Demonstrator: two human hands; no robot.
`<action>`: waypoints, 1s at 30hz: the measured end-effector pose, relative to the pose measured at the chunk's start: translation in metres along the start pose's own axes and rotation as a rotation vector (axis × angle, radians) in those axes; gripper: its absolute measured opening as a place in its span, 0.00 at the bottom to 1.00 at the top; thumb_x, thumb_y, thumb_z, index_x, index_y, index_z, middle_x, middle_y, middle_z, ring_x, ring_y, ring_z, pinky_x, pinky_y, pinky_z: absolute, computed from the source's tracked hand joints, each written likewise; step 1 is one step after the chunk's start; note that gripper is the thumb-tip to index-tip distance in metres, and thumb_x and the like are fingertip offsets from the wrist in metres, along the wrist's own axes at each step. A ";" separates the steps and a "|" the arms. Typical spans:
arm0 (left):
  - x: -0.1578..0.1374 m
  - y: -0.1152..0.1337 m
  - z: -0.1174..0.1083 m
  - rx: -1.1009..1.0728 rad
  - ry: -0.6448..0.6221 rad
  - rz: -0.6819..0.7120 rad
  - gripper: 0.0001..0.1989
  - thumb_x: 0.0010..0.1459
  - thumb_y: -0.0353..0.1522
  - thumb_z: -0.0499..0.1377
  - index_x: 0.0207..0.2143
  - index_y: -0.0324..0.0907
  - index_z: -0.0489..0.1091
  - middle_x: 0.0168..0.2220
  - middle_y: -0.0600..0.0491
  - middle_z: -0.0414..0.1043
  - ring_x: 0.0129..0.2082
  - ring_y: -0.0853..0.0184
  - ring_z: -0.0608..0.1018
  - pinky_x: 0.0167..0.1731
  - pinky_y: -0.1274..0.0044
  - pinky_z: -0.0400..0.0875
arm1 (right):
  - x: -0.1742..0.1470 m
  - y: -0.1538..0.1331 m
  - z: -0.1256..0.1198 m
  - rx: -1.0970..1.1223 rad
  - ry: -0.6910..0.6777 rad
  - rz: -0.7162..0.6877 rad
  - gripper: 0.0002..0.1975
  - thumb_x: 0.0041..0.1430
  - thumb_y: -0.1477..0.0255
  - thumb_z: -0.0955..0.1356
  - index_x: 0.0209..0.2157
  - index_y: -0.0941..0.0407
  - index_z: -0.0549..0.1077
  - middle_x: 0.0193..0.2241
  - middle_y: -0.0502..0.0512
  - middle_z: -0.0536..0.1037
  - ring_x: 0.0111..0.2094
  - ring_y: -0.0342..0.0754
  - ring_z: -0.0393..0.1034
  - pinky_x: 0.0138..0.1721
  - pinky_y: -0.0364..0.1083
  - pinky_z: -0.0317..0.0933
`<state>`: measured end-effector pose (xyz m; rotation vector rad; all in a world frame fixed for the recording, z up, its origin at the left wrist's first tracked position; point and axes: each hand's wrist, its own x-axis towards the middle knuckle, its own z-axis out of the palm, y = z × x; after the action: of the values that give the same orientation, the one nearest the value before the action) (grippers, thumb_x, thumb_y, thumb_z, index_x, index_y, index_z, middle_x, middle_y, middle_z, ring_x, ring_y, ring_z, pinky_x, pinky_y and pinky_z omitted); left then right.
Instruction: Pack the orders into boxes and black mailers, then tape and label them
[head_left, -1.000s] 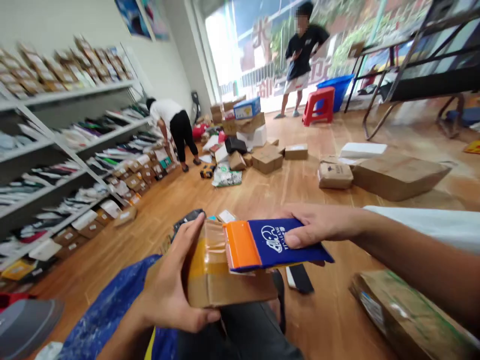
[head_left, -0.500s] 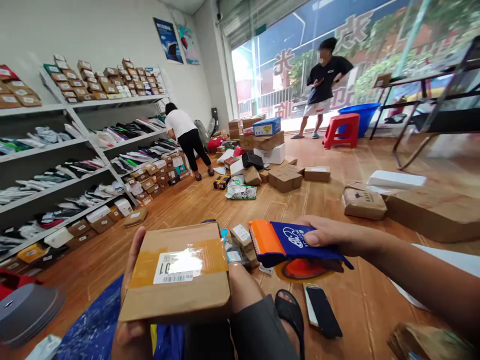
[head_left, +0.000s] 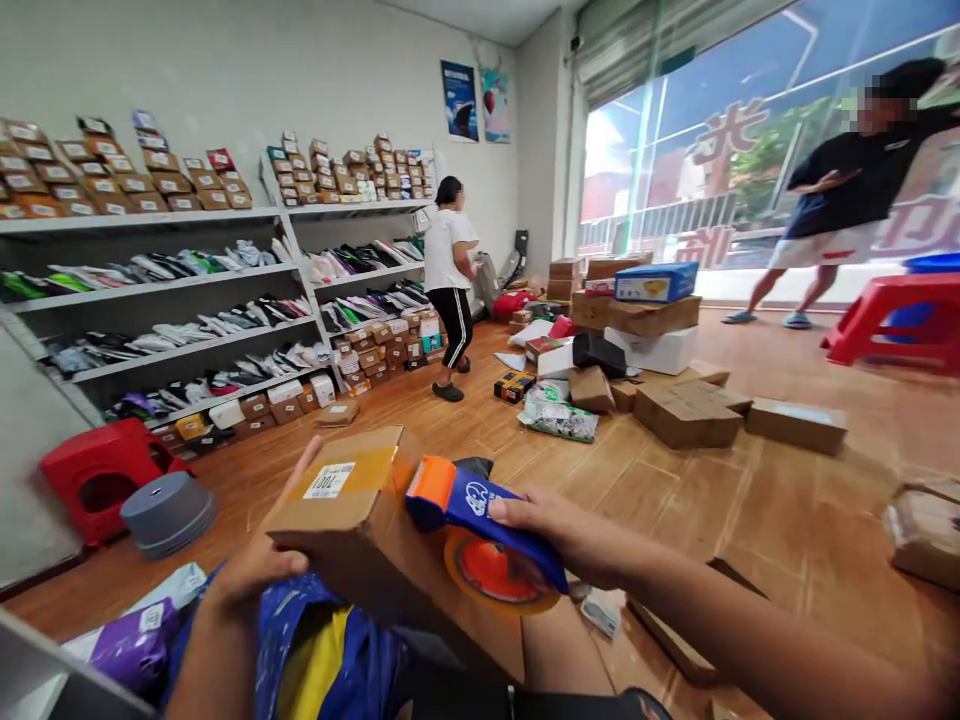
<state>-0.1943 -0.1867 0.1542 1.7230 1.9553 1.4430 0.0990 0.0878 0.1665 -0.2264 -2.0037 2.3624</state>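
Left hand (head_left: pixel 251 568): fingers are gripping the left end of a tilted, boxy cardboard carton (head_left: pixel 390 562), thumb on the near side. Glossy tan tape (head_left: pixel 376 462) and a flat white label (head_left: pixel 328 480) are lying across its top. Right hand (head_left: pixel 576 535) is clutching a blue-and-orange tape dispenser (head_left: pixel 484 503), round roll (head_left: pixel 495 572) hanging below. Dispenser is overlapping carton's right side; can't tell if touching.

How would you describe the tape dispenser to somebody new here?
Nearer than the wall shelves, the left hand holds a cardboard box. Beside it, the right hand grips the tape dispenser: its blue body and orange front contrast with brown cardboard.
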 end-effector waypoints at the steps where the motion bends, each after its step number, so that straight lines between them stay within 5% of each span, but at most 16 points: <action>1: 0.001 0.012 -0.017 0.019 -0.051 -0.001 0.70 0.48 0.70 0.62 0.80 0.54 0.32 0.78 0.36 0.51 0.76 0.33 0.57 0.69 0.40 0.56 | 0.006 -0.004 0.003 -0.014 0.001 0.019 0.32 0.49 0.41 0.78 0.30 0.57 0.73 0.19 0.48 0.74 0.17 0.40 0.64 0.19 0.39 0.57; 4: 0.009 0.058 -0.054 0.273 -0.191 0.034 0.72 0.46 0.65 0.70 0.80 0.57 0.32 0.81 0.40 0.38 0.78 0.37 0.48 0.72 0.42 0.49 | 0.023 -0.014 0.012 -0.040 -0.019 0.049 0.32 0.47 0.43 0.80 0.31 0.59 0.75 0.24 0.50 0.77 0.23 0.41 0.66 0.23 0.39 0.58; 9: 0.043 0.109 -0.055 0.529 -0.477 0.106 0.72 0.45 0.52 0.78 0.80 0.54 0.38 0.80 0.41 0.44 0.77 0.39 0.56 0.72 0.47 0.57 | 0.045 -0.018 0.030 -0.061 -0.100 0.066 0.32 0.48 0.42 0.80 0.33 0.59 0.78 0.26 0.50 0.78 0.24 0.41 0.66 0.27 0.40 0.59; 14: 0.061 0.116 -0.036 0.316 -0.400 0.089 0.62 0.48 0.50 0.78 0.78 0.52 0.50 0.77 0.41 0.53 0.76 0.41 0.59 0.73 0.50 0.57 | 0.036 -0.043 0.020 -0.103 -0.084 0.064 0.32 0.49 0.41 0.79 0.30 0.57 0.76 0.21 0.47 0.73 0.21 0.41 0.62 0.21 0.40 0.55; 20: 0.078 0.133 -0.012 0.000 -0.380 0.162 0.65 0.43 0.46 0.81 0.78 0.52 0.53 0.77 0.43 0.54 0.75 0.40 0.61 0.75 0.53 0.55 | -0.027 -0.123 0.002 -0.358 -0.006 0.085 0.32 0.52 0.43 0.79 0.34 0.59 0.79 0.26 0.50 0.76 0.24 0.40 0.65 0.22 0.39 0.56; 25: 0.076 0.073 0.041 -0.363 -0.248 0.194 0.69 0.40 0.48 0.82 0.78 0.55 0.50 0.79 0.46 0.47 0.78 0.40 0.51 0.77 0.53 0.46 | -0.049 -0.145 0.007 -0.559 0.112 0.179 0.33 0.54 0.41 0.77 0.39 0.59 0.82 0.35 0.56 0.81 0.31 0.45 0.72 0.27 0.39 0.64; 30: 0.031 -0.023 0.117 -0.602 -0.282 -0.005 0.70 0.39 0.48 0.82 0.78 0.58 0.48 0.80 0.46 0.43 0.79 0.42 0.48 0.77 0.52 0.39 | -0.029 -0.093 -0.007 -0.692 0.069 0.425 0.34 0.57 0.39 0.75 0.43 0.59 0.83 0.39 0.58 0.84 0.34 0.47 0.75 0.31 0.40 0.66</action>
<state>-0.1423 -0.0947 0.0910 1.5261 1.2142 1.4838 0.1224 0.1063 0.2595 -0.8036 -2.8846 1.6720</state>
